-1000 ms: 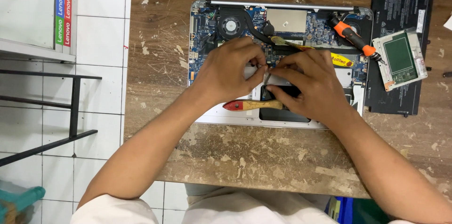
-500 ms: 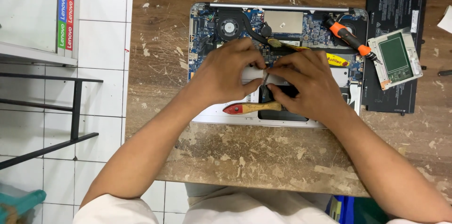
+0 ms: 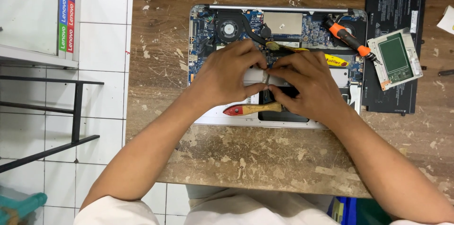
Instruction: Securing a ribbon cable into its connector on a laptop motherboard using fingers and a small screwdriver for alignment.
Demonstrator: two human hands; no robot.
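Observation:
An opened laptop (image 3: 203,50) lies bottom up on the worn wooden table (image 3: 265,158), its circuit board and fan (image 3: 229,29) exposed. My left hand (image 3: 229,76) and my right hand (image 3: 307,85) meet over its middle. Their fingertips pinch a small thin strip (image 3: 267,79) that stands up beside a pale grey plate (image 3: 253,75). A dark opening (image 3: 283,116) in the case shows under my right hand. A brush with a red and wooden handle (image 3: 250,109) lies on the case just below my fingers.
An orange-handled screwdriver (image 3: 347,38) and a yellow tool (image 3: 333,59) rest on the laptop's upper right. A black battery pack (image 3: 395,2) lies to the right with a green-faced module (image 3: 395,57) on it. White shelving (image 3: 33,12) and a black metal frame (image 3: 75,111) stand left over the tiled floor.
Both hands stay over the laptop's middle. The fingertips have drawn closer together on the small strip. The view has shifted slightly.

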